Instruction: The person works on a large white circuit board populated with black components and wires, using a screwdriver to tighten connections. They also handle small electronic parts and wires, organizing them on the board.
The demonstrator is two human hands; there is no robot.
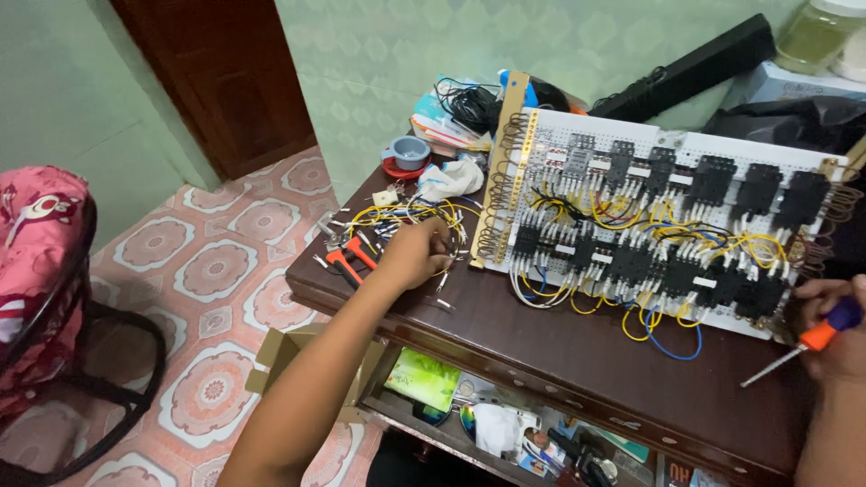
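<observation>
— What are the hands doing?
— The left hand point(417, 253) pinches yellow wires point(397, 215) lying loose on the desk point(541, 338); the right hand point(834, 329) grips a screwdriver point(803, 345).
— And beyond?
— A white relay board point(658, 216) between them, pliers point(347, 257) left.

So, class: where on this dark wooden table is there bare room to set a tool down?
The front strip of the table is bare, between the wired relay board and the table edge, from the left hand to the right hand holding a screwdriver. The back-left corner is crowded: yellow wires, pliers, cloth.
</observation>
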